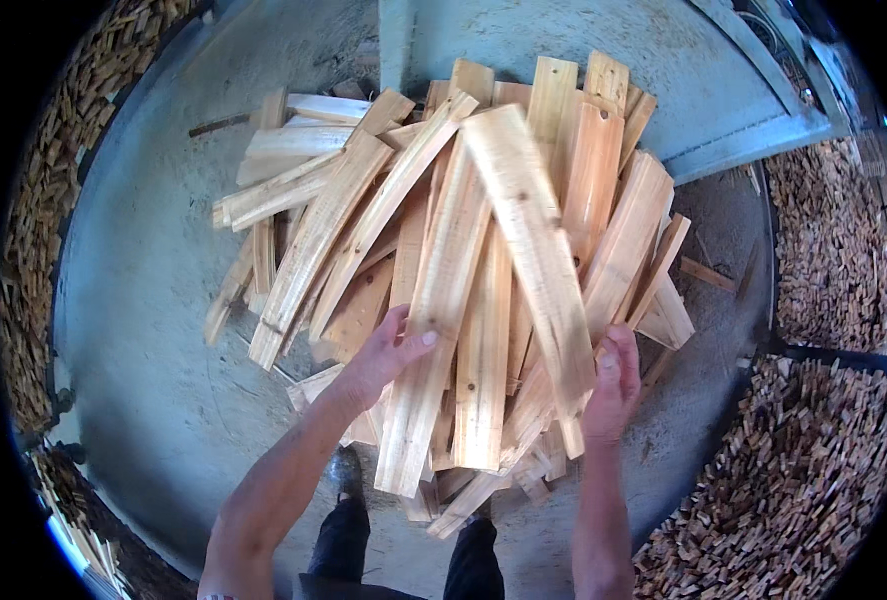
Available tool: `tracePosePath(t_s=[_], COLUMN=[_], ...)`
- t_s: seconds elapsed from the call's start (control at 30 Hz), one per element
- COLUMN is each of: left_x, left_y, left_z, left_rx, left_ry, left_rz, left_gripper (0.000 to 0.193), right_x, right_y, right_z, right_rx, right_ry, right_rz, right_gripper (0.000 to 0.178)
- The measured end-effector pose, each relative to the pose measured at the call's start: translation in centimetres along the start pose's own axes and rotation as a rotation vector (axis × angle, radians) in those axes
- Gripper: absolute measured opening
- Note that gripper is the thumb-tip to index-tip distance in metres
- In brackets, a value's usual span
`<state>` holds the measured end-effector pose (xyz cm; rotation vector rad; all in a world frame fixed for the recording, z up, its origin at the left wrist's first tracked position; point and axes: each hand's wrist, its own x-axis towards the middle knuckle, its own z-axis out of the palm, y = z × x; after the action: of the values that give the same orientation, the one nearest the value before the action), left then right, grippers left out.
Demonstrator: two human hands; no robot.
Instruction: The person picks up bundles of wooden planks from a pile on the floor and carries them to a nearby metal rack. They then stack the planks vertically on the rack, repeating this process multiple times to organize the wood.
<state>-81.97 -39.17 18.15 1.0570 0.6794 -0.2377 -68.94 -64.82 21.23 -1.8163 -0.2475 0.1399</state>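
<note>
A large heap of pale wooden boards lies in front of me, fanned out and crossing one another. My left hand (384, 360) is at the left edge of a long board (451, 270), its thumb over the top face and its fingers curled at the edge. My right hand (614, 385) is at the lower right edge of another board (529, 220), fingers bent against it. That board lies tilted over the top of the heap and is slightly smeared by motion. Part of the right fingers' grip is hard to make out.
Blue-grey metal panels (604, 60) stand behind the heap. Stacked wood pieces (774, 470) fill the right side, with more stacked wood (54, 250) along the left. A loose stick (709, 275) lies on the grey floor (164, 330). My shoe (346, 470) is close to the heap.
</note>
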Motion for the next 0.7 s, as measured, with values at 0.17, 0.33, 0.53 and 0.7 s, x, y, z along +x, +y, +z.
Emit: tracePosePath(t_s=[0.17,0.33,0.53,0.7], left_x=[2.3,1.3,0.6,3.1], left_y=[-2.6,-2.3,-1.9,-4.0], left_z=[-1.7,0.4,-0.4,-1.7], left_rx=[-0.035,-0.108,-0.169,-0.237], left_ry=[0.038,0.094,0.047,0.127], left_rz=[0.098,0.035,0.074,-0.065], left_gripper=[0.070,0.079,0.084,0.090], right_x=[0.2,0.3,-1.0,-2.0], right_y=[-0.8,-4.9,-2.3,-2.0], right_z=[1.6,4.5,5.7,6.6], right_rx=[0.116,-0.163,-0.252,0.139], right_ry=[-0.078,-0.356,-0.349,-0.276], right_rz=[0.513,0.827,0.664,0.587], right_gripper=[0.074,0.091,0.108,0.099])
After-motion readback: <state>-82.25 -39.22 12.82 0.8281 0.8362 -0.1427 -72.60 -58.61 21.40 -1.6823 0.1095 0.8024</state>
